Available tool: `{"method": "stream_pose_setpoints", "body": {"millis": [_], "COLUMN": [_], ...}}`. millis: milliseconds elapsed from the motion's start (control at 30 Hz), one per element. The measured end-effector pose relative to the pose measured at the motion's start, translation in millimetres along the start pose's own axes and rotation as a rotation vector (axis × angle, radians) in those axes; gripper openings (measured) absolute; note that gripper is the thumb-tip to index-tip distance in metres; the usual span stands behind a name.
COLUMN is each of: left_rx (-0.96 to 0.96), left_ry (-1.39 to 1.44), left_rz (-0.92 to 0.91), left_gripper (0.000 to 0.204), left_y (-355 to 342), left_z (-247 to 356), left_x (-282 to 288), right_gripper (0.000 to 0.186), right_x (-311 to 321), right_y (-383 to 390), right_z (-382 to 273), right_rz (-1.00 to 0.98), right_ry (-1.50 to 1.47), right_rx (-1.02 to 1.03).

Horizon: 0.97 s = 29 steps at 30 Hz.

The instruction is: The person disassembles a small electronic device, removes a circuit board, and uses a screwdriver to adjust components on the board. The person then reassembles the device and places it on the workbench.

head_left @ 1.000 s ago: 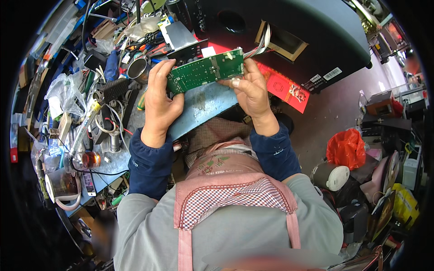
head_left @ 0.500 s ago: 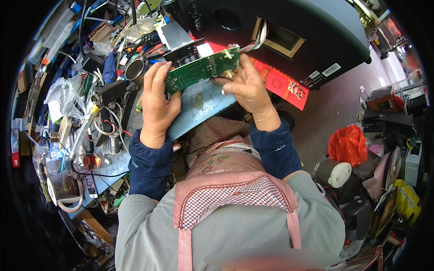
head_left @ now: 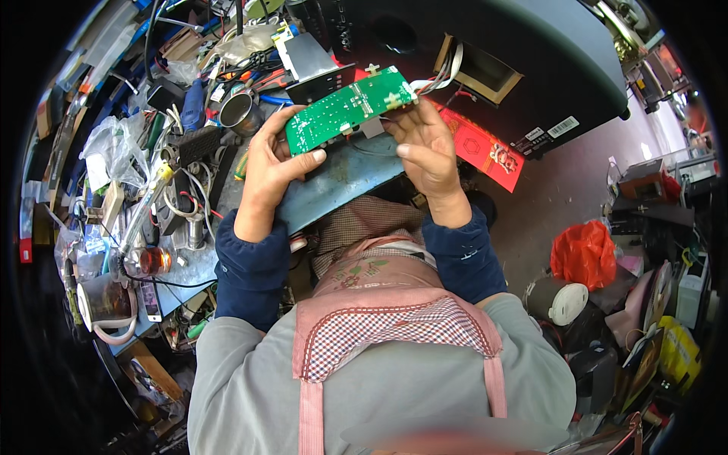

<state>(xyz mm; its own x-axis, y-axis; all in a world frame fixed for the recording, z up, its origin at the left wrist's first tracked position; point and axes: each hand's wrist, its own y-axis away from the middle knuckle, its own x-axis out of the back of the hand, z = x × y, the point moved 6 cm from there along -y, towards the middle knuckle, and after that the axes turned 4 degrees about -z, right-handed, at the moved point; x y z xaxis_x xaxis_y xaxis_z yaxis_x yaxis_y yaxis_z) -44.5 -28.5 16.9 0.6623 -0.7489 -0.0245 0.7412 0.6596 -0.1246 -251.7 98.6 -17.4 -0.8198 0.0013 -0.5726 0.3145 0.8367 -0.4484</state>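
A green circuit board [head_left: 330, 114] is held up over the blue-grey bench top [head_left: 341, 186], its soldered side facing me. My left hand [head_left: 274, 159] grips its left end, thumb over the lower edge. At the other end, my right hand [head_left: 431, 144] has its fingertips behind the board's right corner, with the thumb apart from it. White and grey wires [head_left: 447, 72] run from that corner to the opening in a large black cabinet [head_left: 516, 45]. The parts on the board's far side are mostly hidden.
Left of the board lie a metal cup [head_left: 240, 112], a blue rotary tool [head_left: 193, 106], cables and a clear plastic bag [head_left: 114, 152]. A red printed card [head_left: 485, 152] lies below the cabinet. A red bag [head_left: 582, 254] sits among clutter at right.
The board has tilted back, so its soldered face shows more fully and brighter. My left thumb has come onto its lower edge. My right hand has shifted slightly right and down.
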Motion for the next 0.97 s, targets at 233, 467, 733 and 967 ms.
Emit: {"method": "stream_pose_setpoints", "body": {"millis": [233,467,733,967], "left_rx": [0.164,0.381,0.484,0.684], "left_ry": [0.091,0.44,0.679,0.439], "left_rz": [0.008,0.003,-0.139,-0.185], "left_gripper": [0.066,0.054,0.064,0.09], "left_y": [-2,5,4,11], "left_z": [-12,-15,-23,-33], "left_x": [7,-8,-16,-16], "right_gripper": [0.072,0.057,0.049,0.047], "right_x": [12,9,-7,-15], "right_y": [2,4,12,25], "right_z": [6,9,15,11], "right_rz": [-0.006,0.05,0.105,0.143], "right_ry": [-0.119,0.143,0.52,0.795], "right_rx": [-0.003,0.06,0.175,0.331]}}
